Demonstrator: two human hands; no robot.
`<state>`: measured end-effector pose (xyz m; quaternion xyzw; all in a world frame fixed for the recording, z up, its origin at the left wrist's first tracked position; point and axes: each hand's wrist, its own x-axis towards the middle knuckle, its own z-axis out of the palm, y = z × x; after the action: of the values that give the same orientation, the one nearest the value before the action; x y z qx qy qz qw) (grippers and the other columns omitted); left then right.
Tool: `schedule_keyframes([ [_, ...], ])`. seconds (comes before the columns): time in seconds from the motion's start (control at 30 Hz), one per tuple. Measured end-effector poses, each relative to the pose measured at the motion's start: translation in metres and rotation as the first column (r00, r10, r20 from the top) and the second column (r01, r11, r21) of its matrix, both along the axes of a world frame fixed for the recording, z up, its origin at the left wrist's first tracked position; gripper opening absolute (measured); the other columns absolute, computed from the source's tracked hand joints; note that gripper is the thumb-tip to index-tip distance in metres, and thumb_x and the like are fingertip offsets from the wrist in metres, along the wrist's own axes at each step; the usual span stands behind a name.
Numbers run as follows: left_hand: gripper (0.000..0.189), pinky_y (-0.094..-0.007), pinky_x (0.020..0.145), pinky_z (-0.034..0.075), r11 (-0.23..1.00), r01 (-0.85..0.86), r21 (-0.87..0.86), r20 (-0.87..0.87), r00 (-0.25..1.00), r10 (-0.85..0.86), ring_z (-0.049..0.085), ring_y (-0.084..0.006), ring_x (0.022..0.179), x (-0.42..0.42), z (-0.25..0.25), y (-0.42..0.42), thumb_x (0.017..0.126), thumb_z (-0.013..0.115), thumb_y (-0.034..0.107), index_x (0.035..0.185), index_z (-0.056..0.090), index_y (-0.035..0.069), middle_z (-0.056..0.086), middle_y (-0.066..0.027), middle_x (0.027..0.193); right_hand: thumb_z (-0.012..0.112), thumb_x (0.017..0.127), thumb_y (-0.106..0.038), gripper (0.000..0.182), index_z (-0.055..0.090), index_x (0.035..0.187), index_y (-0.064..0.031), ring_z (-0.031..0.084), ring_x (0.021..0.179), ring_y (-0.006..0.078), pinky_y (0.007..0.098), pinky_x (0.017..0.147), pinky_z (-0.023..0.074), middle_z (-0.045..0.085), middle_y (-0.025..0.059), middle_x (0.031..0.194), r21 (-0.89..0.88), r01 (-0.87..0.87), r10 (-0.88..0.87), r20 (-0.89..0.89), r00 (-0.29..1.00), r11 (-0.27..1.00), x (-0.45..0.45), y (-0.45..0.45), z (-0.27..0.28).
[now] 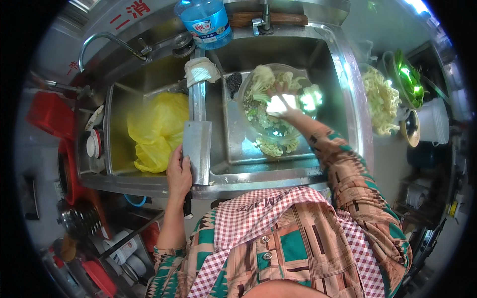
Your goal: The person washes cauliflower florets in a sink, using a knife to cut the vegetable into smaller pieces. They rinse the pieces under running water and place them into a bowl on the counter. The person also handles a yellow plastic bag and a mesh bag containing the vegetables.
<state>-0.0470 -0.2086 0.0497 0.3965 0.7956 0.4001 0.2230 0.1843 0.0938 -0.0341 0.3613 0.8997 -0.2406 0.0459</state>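
In the head view my left hand (179,174) grips a cleaver (198,151) with a broad steel blade. The blade lies flat along the sink divider, and its black handle shows below my hand. My right hand (282,100) reaches down into a clear round bowl (244,115) in the right basin. Cauliflower florets (262,80) and small crumbs fill this bowl around my fingers. Bright glare covers the back of that hand, so whether it holds a piece is unclear. More cauliflower (271,147) lies on the basin floor, just below the bowl.
A yellow plastic bag (160,123) lies in the left basin. On the divider rests a pale cloth (201,70), with a blue detergent bottle (207,28) behind it. A dark scouring pad (234,82) sits left of the bowl. More cauliflower (380,98) is heaped right of the sink.
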Motion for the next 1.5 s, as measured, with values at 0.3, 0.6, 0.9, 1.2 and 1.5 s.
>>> schedule_keyframes([
  [0.3, 0.048, -0.0398, 0.100, 0.032, 0.984, 0.168, -0.052, -0.500, 0.849, -0.171, 0.041, -0.0354, 0.117, -0.008, 0.053, 0.035, 0.080, 0.059, 0.014, 0.124, 0.046, 0.001, 0.047, -0.0196, 0.121, 0.065, 0.073, -0.044, 0.079, 0.035, 0.138, -0.0102, 0.035, 0.128, 0.0329, 0.0416, 0.106, 0.0275, 0.043, 0.0191, 0.134, -0.263, 0.175, -0.208, -0.103, 0.973, 0.949, 0.022, 0.030, 0.025],
  [0.6, 0.042, -0.0391, 0.079, 0.049, 0.882, 0.437, -0.177, -0.284, 0.835, -0.471, 0.061, -0.0333, 0.092, 0.069, 0.015, 0.310, 0.078, 0.059, 0.024, 0.113, 0.056, 0.003, 0.064, -0.0176, 0.100, 0.071, 0.071, -0.044, 0.073, 0.046, 0.129, -0.0071, 0.049, 0.117, 0.0257, 0.0373, 0.099, 0.0407, 0.048, 0.0149, 0.131, -0.740, -0.045, -0.461, -0.464, 0.757, 0.671, 0.059, 0.139, -0.024],
  [0.9, 0.055, -0.0395, 0.094, 0.039, 0.594, 0.536, -0.600, -0.071, 0.704, -0.707, 0.048, -0.0322, 0.116, 0.073, -0.199, 0.370, 0.083, 0.053, 0.047, 0.122, 0.053, 0.008, 0.052, -0.0171, 0.124, 0.064, 0.066, -0.026, 0.041, 0.063, 0.106, -0.0202, 0.037, 0.126, 0.0292, 0.0562, 0.092, 0.0311, 0.045, 0.0110, 0.132, 0.030, 0.174, -0.167, -0.170, 0.971, 0.984, 0.033, 0.061, -0.015],
  [1.2, 0.025, -0.0338, 0.071, 0.051, 0.885, 0.424, -0.190, 0.949, 0.311, 0.055, 0.063, -0.0219, 0.082, 0.048, -0.157, 0.365, 0.077, 0.063, 0.003, 0.102, 0.062, 0.004, 0.064, -0.0106, 0.091, 0.069, 0.061, -0.010, 0.043, 0.063, 0.104, -0.0163, 0.046, 0.118, 0.0274, 0.0400, 0.094, 0.0378, 0.047, 0.0077, 0.132, 0.169, 0.048, 0.015, -0.353, 0.936, 0.985, 0.044, 0.095, -0.023],
  [1.5, 0.073, -0.0384, 0.102, 0.034, 0.896, 0.305, -0.322, -0.126, 0.925, -0.360, 0.045, -0.0349, 0.121, 0.075, -0.191, 0.330, 0.074, 0.057, 0.065, 0.116, 0.059, 0.005, 0.051, -0.0214, 0.126, 0.051, 0.084, -0.032, 0.029, 0.061, 0.106, -0.0176, 0.039, 0.126, 0.0271, 0.0645, 0.097, 0.0288, 0.058, 0.0112, 0.119, 0.296, 0.039, 0.038, -0.251, 0.967, 0.954, 0.011, 0.080, -0.033],
])
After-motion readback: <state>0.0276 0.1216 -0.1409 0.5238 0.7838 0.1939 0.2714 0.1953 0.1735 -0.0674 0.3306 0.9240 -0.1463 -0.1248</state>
